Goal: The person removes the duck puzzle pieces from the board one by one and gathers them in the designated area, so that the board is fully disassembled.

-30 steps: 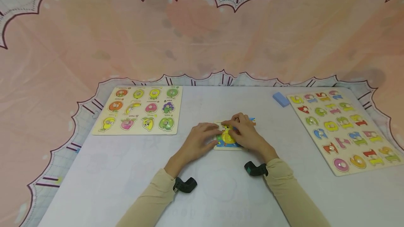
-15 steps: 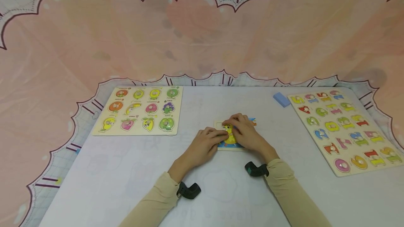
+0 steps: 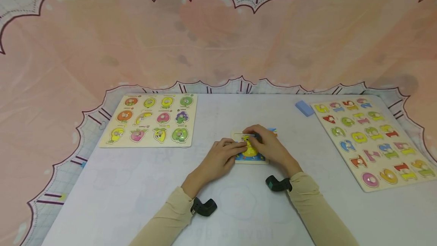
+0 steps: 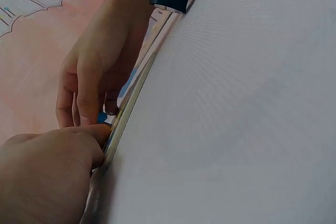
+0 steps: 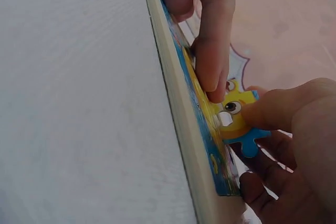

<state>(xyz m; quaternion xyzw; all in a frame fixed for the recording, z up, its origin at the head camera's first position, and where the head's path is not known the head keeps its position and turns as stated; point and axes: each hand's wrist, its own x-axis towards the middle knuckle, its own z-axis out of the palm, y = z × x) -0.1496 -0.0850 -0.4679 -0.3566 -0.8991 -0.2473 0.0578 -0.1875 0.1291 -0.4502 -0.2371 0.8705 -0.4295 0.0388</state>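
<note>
Two hands: bare, both at the small puzzle board near the middle of the table.
Right hand (image 3: 271, 145): thumb and fingers pinching a puzzle piece, the grip narrow.
Puzzle piece (image 5: 233, 116): yellow and blue, printed with an eye; held tilted up at the board's surface, just beside the left fingertips; whether its lower edge touches the board cannot be told.
Left hand (image 3: 220, 158): fingers extended, tips resting on the board's printed face; no piece seen in its grasp.
Small puzzle board (image 5: 181, 119): pale wooden edge, blue and yellow picture, lying flat and partly covered by both hands.
Fruit board (image 3: 173, 122): cream, twelve fruit shapes in three rows of four; to the left, well apart from the hands.
Number board (image 3: 373, 167): cream, coloured numerals, set at an angle to the right.
Block (image 3: 304, 108): blue, near the number board's far left corner.
Table (image 3: 239, 200): white surface.
Sleeves (image 3: 164, 215): beige, a black wrist camera (image 3: 205, 207) at each cuff.
Backdrop (image 3: 218, 41): peach cloth, scalloped border.
</note>
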